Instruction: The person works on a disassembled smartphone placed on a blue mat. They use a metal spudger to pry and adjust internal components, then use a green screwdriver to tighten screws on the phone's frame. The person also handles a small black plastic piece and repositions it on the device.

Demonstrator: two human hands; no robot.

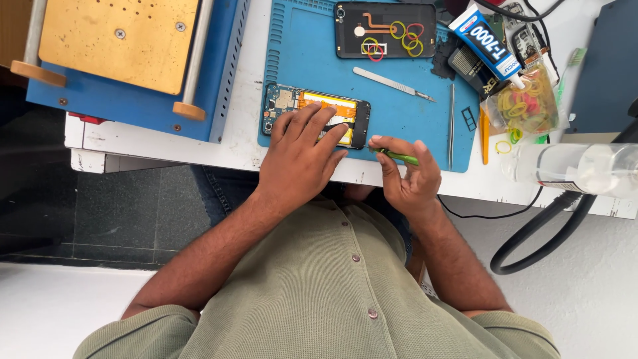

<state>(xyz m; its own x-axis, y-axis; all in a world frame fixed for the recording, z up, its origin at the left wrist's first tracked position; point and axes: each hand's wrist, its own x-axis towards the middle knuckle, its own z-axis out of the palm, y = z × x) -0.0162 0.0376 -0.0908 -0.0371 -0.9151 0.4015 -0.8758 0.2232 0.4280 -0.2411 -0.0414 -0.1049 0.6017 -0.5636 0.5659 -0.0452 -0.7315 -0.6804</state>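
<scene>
Fingers of the left hand [302, 156] are lying spread, pinning the opened phone [316, 114] while the right hand [407, 174] is pinching a green screwdriver [397, 156] near its right end, needing careful tip placement.

Single head-worn view, looked steeply down from above the person's chest onto the blue mat [399, 119] at the table [166, 149] edge, close range.

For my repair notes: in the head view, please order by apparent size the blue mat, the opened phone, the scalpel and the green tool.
1. blue mat
2. opened phone
3. scalpel
4. green tool, partly hidden by the right hand, so its rank is unsure.
</scene>
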